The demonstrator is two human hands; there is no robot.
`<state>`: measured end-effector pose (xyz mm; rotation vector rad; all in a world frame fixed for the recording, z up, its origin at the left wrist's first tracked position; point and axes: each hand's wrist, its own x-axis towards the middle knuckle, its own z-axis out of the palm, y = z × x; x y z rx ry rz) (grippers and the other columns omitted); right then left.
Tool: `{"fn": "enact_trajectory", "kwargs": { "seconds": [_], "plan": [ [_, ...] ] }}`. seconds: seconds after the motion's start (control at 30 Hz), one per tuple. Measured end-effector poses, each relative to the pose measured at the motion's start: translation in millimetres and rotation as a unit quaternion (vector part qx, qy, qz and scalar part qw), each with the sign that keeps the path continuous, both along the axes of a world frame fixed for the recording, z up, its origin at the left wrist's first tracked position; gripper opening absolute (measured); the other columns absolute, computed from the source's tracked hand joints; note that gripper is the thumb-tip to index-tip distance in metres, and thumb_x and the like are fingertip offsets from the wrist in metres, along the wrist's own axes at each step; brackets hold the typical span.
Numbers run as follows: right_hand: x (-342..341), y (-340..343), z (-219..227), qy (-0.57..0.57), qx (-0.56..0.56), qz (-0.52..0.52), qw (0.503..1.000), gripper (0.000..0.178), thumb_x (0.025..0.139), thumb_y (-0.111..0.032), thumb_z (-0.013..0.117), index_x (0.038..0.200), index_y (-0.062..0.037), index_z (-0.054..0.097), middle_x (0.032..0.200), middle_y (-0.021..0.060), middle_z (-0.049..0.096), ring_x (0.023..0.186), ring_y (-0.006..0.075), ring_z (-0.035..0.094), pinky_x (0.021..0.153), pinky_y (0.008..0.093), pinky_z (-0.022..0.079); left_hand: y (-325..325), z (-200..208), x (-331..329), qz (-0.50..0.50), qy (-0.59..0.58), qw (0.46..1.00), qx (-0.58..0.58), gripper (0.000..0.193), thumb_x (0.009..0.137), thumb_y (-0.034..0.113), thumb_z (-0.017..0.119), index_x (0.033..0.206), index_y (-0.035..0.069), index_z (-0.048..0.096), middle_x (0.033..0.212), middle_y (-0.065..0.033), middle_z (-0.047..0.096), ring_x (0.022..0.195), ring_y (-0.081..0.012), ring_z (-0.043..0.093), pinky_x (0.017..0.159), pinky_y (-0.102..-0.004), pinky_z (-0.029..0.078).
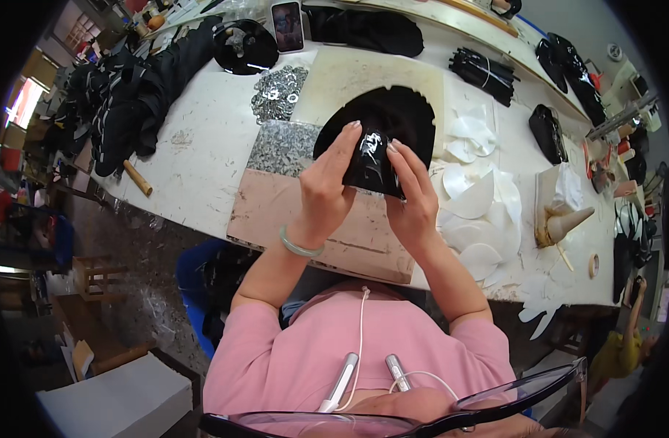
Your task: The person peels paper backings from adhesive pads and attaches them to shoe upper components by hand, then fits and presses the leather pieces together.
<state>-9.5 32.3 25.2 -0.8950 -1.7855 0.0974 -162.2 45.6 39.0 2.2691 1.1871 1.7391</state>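
Above the middle of the workbench I hold a glossy black leather piece (pixel 415 120), shaped like a shoe upper, with small notches along its curved far edge. My left hand (pixel 327 179) grips its left side, and its fingers lie along a raised shiny part in the centre. On the other side, my right hand (pixel 413 190) pinches the edge with the fingertips on top. The underside of the piece and parts of both thumbs are hidden. Beneath my hands lie a pinkish board (pixel 276 208) and a speckled grey slab (pixel 272 150).
White cut-out pieces (pixel 480 204) pile up on the right, beside a cone-shaped holder (pixel 568 223) and a tape roll (pixel 594 266). Metal rings (pixel 276 95), a black dish (pixel 245 47) and a phone (pixel 286 28) sit farther back. Black bundles (pixel 134 109) and a wooden stick (pixel 138 178) are left.
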Motion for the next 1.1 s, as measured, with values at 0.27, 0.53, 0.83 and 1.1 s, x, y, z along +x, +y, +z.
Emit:
{"fn": "enact_trajectory", "kwargs": {
  "seconds": [0.27,0.53,0.83,1.1],
  "plan": [
    [11,10,-3,0.07,-0.012,-0.013,0.997,0.067,0.063,0.024,0.04,0.126,0.0041,0.051,0.124,0.0219,0.056,0.117,0.0346,0.054,0.098,0.0384,0.044,0,-2,6,-0.004,0.017,1.0,0.004,0.064,0.065,-0.02,0.046,0.127,-0.007,0.049,0.123,-0.0247,0.056,0.115,-0.0384,0.055,0.094,-0.0392,0.047],
    [3,7,0,0.108,-0.033,-0.02,0.993,0.056,0.072,0.021,0.043,0.125,0.0074,0.05,0.121,0.0219,0.058,0.112,0.0306,0.059,0.096,0.0339,0.045,-5,7,10,-0.016,-0.006,1.0,-0.008,0.066,0.065,-0.021,0.042,0.129,-0.005,0.048,0.125,-0.0243,0.054,0.117,-0.0376,0.053,0.095,-0.0386,0.046],
    [27,13,21,0.185,0.007,0.029,0.982,0.055,0.07,0.023,0.04,0.12,0.0065,0.055,0.123,0.0198,0.057,0.117,0.0307,0.055,0.097,0.0337,0.045,-4,-1,-14,0.041,0.114,0.992,-0.036,0.059,0.074,-0.017,0.045,0.131,-0.002,0.047,0.123,-0.0218,0.058,0.115,-0.0334,0.056,0.093,-0.0337,0.047],
    [25,-2,48,0.237,-0.062,0.091,0.965,0.051,0.072,0.019,0.047,0.12,0.0051,0.056,0.123,0.0206,0.058,0.116,0.0314,0.056,0.097,0.0351,0.045,-38,22,-17,-0.23,-0.189,0.907,-0.298,0.058,0.083,-0.011,0.051,0.138,-0.006,0.034,0.119,-0.0193,0.06,0.098,-0.022,0.066,0.087,-0.0287,0.048]
  ]
}}
